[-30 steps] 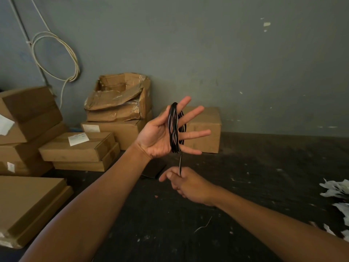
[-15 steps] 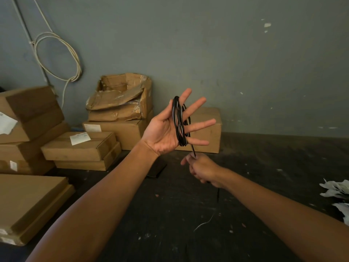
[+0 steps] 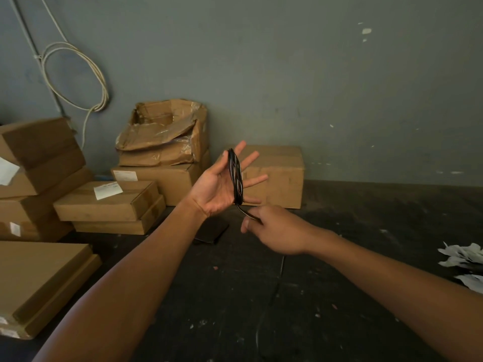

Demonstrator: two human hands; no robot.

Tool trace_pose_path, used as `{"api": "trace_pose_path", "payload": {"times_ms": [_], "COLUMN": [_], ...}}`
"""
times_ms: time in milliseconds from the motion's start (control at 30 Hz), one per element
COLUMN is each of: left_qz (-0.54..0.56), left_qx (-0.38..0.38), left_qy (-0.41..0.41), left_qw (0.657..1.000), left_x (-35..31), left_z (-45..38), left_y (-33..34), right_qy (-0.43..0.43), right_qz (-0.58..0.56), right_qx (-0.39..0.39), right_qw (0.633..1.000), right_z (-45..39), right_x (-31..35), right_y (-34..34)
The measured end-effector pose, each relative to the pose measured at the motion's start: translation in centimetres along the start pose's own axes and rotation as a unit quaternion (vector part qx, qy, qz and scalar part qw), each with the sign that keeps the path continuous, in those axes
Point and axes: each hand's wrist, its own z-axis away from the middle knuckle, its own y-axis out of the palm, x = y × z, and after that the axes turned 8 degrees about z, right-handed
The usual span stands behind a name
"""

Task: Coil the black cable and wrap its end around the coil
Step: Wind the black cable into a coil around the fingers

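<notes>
My left hand (image 3: 222, 185) is raised palm up with fingers straight and spread. The black cable (image 3: 236, 176) is wound in several loops around those fingers, forming a narrow upright coil. From the coil's lower end a short stretch of cable runs down and right into my right hand (image 3: 277, 228), which pinches it just below my left hand. A loose tail of the cable (image 3: 279, 275) hangs below my right hand toward the dark floor.
Cardboard boxes (image 3: 109, 199) are stacked along the left and by the grey wall, one box (image 3: 277, 176) right behind my left hand. A white cable loop (image 3: 78, 77) hangs on the wall. White paper scraps (image 3: 462, 259) lie at right. A dark flat object (image 3: 211, 231) lies on the floor.
My right hand moved up and to the right, drawing the cable's free stretch around the bottom of the coil. My left hand stayed raised and tilted slightly.
</notes>
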Motion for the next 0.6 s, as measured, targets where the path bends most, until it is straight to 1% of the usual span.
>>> {"api": "trace_pose_path", "payload": {"times_ms": [100,200,267,400,600], "left_qz": [-0.024,-0.103,-0.15,-0.136,-0.13], "left_qx": [-0.032,-0.064,-0.066,-0.052,0.022], "left_qy": [-0.006,-0.034,-0.064,-0.102,-0.155], "left_qw": [0.999,0.992,0.984,0.984,0.979], "left_x": [0.2,0.6,1.1,1.7,2.3], "left_z": [0.1,0.3,0.8,1.8,2.6], "left_y": [-0.5,-1.2,-1.9,-3.0,-2.8], "right_qy": [-0.013,-0.03,-0.035,-0.032,-0.017], "right_qz": [0.007,0.062,0.091,0.092,0.145], "right_qx": [-0.005,-0.021,-0.04,-0.07,-0.125], "right_qw": [1.0,0.997,0.994,0.993,0.981], "right_z": [0.3,0.3,0.1,-0.4,-1.5], "right_x": [0.4,1.0,1.3,1.2,0.4], "right_y": [-1.1,-2.4,-3.8,-7.2,-10.5]}}
